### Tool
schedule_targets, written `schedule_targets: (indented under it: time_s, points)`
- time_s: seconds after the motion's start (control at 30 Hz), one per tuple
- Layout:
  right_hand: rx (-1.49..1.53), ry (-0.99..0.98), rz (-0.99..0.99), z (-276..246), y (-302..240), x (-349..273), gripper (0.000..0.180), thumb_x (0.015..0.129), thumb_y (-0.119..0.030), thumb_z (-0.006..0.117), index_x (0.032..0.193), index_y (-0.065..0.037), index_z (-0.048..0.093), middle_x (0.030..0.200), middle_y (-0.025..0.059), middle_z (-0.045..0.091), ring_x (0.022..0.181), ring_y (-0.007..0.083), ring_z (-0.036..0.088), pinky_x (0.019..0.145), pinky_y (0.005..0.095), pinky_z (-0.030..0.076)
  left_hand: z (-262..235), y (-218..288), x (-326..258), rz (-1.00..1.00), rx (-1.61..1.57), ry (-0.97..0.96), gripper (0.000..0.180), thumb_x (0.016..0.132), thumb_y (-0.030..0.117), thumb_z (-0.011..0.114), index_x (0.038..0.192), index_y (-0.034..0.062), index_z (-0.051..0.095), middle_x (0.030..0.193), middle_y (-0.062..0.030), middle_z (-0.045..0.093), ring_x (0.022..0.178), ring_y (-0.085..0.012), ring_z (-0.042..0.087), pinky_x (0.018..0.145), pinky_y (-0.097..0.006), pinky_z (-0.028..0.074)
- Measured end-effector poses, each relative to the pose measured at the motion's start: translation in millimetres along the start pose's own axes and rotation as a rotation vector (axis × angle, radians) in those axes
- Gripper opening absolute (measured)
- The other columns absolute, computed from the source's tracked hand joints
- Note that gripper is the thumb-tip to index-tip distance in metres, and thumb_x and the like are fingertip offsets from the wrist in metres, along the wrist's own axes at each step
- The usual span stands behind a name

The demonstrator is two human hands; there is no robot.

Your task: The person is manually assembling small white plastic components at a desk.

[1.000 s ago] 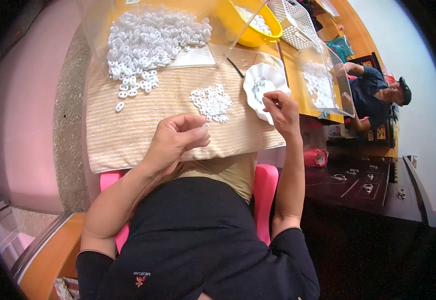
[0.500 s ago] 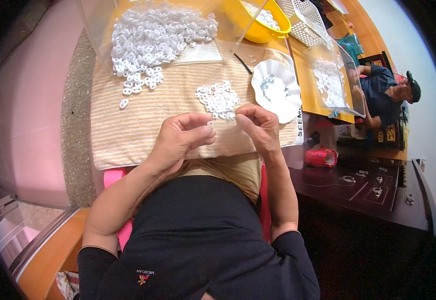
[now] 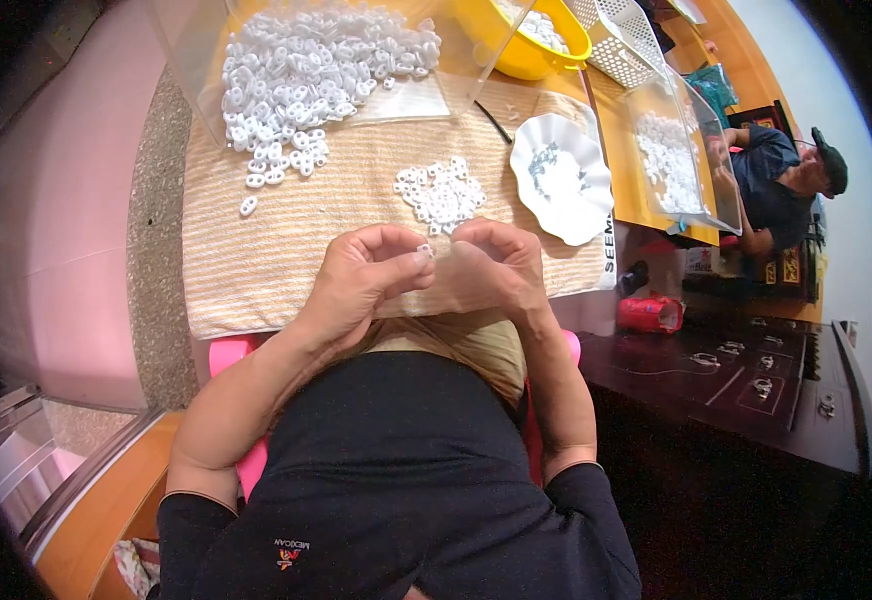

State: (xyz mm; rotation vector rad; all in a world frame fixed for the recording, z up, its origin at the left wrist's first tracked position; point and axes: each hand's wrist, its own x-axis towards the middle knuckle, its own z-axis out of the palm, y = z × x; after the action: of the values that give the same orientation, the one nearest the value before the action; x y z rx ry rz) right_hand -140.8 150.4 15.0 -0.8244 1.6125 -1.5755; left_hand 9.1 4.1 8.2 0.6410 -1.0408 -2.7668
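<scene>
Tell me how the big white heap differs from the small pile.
The big heap spreads wide; the small pile is compact. The big heap's pieces look larger than the small pile's. The small pile lies just beyond the left hand and right hand; the big heap is farther off. Both are white.

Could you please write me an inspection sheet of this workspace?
Surface: striped towel, bearing the piles.
Job's things: large heap of white two-holed pieces; smaller white pile; scalloped white dish holding small greyish bits.
Clutter: thin black stick near the dish; yellow basin beyond.
Hands: left hand pinches a small white piece; right hand close by, its grip unclear.
Cables: nothing seen on the towel.
Surroundings: co-worker at right, beside more white pieces.
</scene>
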Motion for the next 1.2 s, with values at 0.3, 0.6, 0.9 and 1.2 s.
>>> schedule_targets:
  time_s: [0.3,0.6,0.9,1.2]
  points:
    - [0.048,0.009,0.008,2.9,4.5,-0.3,0.010,0.088,-0.005,0.066,0.094,0.002,0.066,0.092,0.0047,0.064,0.073,0.0091,0.061,0.063,0.0218,0.055,-0.2,-1.8,0.2,-0.011,-0.008,0.026,0.017,0.088,0.003,0.064,0.105,0.0004,0.061,0.095,-0.0074,0.067,0.083,-0.0143,0.067,0.079,-0.028,0.057]
    - [0.075,-0.001,0.019,3.9,6.5,-1.2,0.010,0.088,-0.006,0.066,0.095,0.003,0.066,0.092,0.0053,0.063,0.074,0.0093,0.061,0.063,0.0217,0.054,-1.7,-3.7,1.2,-0.029,-0.019,0.001,0.016,0.087,0.003,0.065,0.103,0.0007,0.062,0.095,-0.0075,0.067,0.083,-0.0143,0.067,0.078,-0.026,0.057]
    - [0.045,-0.001,0.012,3.5,11.2,-0.7,0.010,0.089,-0.006,0.066,0.095,0.002,0.065,0.092,0.0048,0.063,0.075,0.0085,0.061,0.063,0.0215,0.052,-4.1,-5.2,0.7,-0.041,-0.027,-0.026,0.016,0.087,0.002,0.065,0.103,0.0001,0.062,0.096,-0.0093,0.068,0.083,-0.0152,0.067,0.078,-0.028,0.057]
    - [0.043,0.004,0.021,5.9,7.3,-3.0,0.010,0.089,-0.004,0.065,0.095,0.003,0.065,0.092,0.0051,0.063,0.076,0.0087,0.061,0.065,0.0209,0.052,-0.3,-6.1,-0.3,-0.004,0.006,0.008,0.011,0.088,0.004,0.066,0.097,-0.0002,0.062,0.088,-0.0067,0.066,0.079,-0.0110,0.065,0.074,-0.024,0.055]
